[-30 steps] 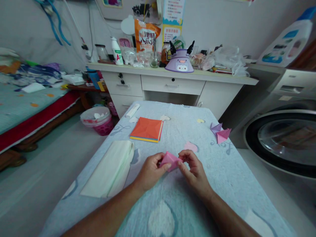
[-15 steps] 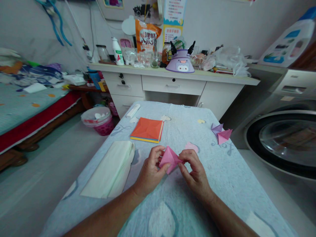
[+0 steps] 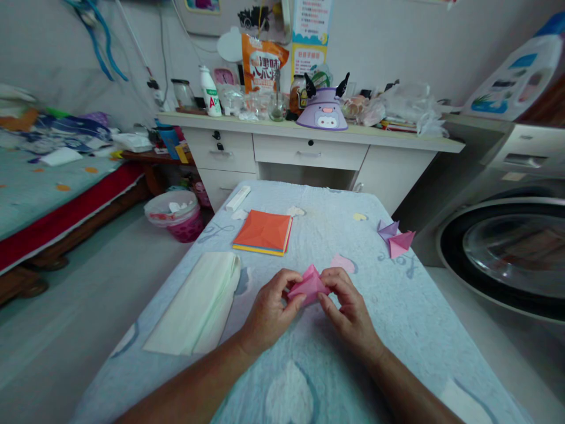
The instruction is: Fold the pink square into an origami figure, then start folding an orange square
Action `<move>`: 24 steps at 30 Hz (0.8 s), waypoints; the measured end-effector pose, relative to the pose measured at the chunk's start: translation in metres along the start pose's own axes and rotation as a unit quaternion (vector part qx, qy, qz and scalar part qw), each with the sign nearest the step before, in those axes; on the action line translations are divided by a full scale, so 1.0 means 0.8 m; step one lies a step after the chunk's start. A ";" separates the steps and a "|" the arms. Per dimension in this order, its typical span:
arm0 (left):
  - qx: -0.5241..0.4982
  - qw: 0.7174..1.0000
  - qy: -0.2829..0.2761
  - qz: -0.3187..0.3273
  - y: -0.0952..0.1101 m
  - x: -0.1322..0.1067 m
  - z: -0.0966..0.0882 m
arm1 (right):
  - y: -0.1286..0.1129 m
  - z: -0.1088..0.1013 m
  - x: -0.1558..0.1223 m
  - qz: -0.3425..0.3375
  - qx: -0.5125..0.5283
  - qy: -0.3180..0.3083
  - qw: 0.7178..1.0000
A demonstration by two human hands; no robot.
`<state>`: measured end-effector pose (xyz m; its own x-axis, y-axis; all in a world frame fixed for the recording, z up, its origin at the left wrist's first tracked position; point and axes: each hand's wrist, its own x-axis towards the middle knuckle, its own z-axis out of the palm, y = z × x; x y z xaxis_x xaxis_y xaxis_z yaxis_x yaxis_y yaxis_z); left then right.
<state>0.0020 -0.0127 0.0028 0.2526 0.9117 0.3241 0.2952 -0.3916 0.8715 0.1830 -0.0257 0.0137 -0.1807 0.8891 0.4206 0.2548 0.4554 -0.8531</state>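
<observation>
A folded piece of pink origami paper [image 3: 310, 285] is held between both hands, above the middle of the cloth-covered table. My left hand [image 3: 274, 303] pinches its left side, thumb in front and fingers behind. On the right side, my right hand [image 3: 348, 305] grips it between thumb and fingertips. Beyond my hands lies a stack of square coloured paper [image 3: 263, 231], orange on top. Two folded paper pieces, one purple [image 3: 388, 229] and one pink [image 3: 401, 243], rest at the table's right edge.
A pale folded paper bag or sheet [image 3: 196, 303] lies left of my hands. A small white box [image 3: 238, 198] sits at the far left of the table [image 3: 282, 383]. A pink bin [image 3: 185, 224] stands on the floor at left, a washing machine [image 3: 507, 176] at right.
The pink paper has turned and tilted between my hands, so its raised point has moved right and its shape looks wider and lower. My left fingers have shifted slightly right and down.
</observation>
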 end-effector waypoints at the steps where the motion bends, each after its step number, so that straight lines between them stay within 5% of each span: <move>1: 0.001 1.000 -0.003 0.003 0.001 0.000 0.000 | 0.000 0.000 0.000 -0.002 -0.001 -0.003 1.000; 12: -0.010 1.000 0.003 -0.006 0.004 0.003 -0.002 | -0.003 -0.001 0.000 -0.004 -0.002 -0.001 1.000; 24: 0.034 0.997 -0.034 0.065 0.005 0.005 -0.005 | -0.003 0.001 0.001 0.007 0.002 -0.002 1.000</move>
<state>0.0005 -0.0098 0.0094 0.3533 0.8430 0.4057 0.3162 -0.5157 0.7963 0.1816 -0.0261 0.0163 -0.1805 0.8950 0.4079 0.2531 0.4430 -0.8601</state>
